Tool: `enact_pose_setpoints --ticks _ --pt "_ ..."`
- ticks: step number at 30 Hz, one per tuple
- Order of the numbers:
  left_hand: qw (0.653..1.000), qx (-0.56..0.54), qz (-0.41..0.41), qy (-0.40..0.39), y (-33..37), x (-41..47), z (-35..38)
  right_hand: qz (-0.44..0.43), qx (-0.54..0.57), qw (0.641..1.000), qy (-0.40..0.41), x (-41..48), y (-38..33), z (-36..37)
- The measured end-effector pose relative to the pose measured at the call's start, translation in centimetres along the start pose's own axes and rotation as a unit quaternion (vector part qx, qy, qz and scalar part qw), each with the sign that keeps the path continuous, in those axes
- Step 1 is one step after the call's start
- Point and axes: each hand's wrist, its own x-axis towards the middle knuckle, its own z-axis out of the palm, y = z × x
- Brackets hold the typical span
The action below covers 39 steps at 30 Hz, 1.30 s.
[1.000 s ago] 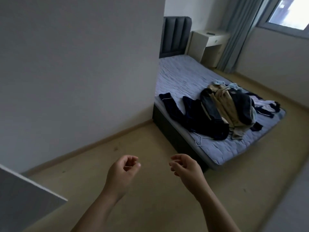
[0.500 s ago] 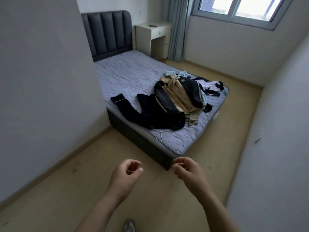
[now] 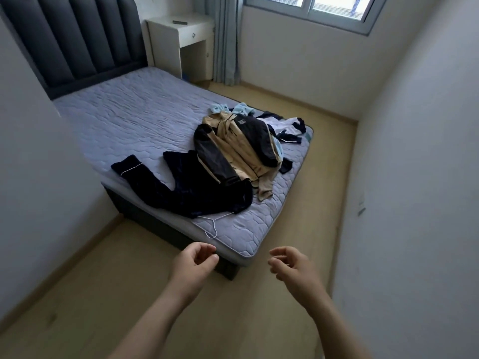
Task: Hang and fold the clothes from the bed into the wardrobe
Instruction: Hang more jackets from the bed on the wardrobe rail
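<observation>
A pile of clothes lies near the foot of the bed [image 3: 124,120]. A dark navy garment [image 3: 186,193] with white piping spreads toward me, and a tan and black jacket [image 3: 238,149] lies on top of it. Behind them are white and navy pieces [image 3: 287,128] and light blue items [image 3: 233,108]. A white wire hanger [image 3: 212,226] pokes out from under the navy garment. My left hand [image 3: 193,268] and my right hand [image 3: 295,268] hang in front of the bed's near corner, fingers loosely curled, holding nothing. The wardrobe is out of view.
A dark padded headboard [image 3: 72,40] stands at the back. A white bedside table [image 3: 181,37] and grey curtain [image 3: 225,40] are beside it under a window [image 3: 311,6]. Walls close in on left [image 3: 31,177] and right [image 3: 414,177]. Wooden floor [image 3: 324,164] runs along the bed.
The view has swung right and moved closer to the bed, so the clothes pile looks larger. Both hands stay raised and empty, now nearer the bed's corner.
</observation>
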Motion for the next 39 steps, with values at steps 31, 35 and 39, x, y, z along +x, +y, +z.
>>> enact_pose_setpoints --ticks 31,35,39 --pt "0.983 -0.019 -0.151 0.106 0.3 32.9 10.4 0.022 -0.247 0.959 -0.140 41.2 -0.6 -4.6" --pt "0.979 0.007 -0.169 0.112 -0.7 35.5 10.5 0.003 -0.318 0.929 -0.191 45.9 0.3 -2.2" --pt "0.964 -0.014 -0.217 0.151 -2.6 37.3 11.2 -0.023 -0.380 0.886 -0.264 50.7 2.2 0.8"
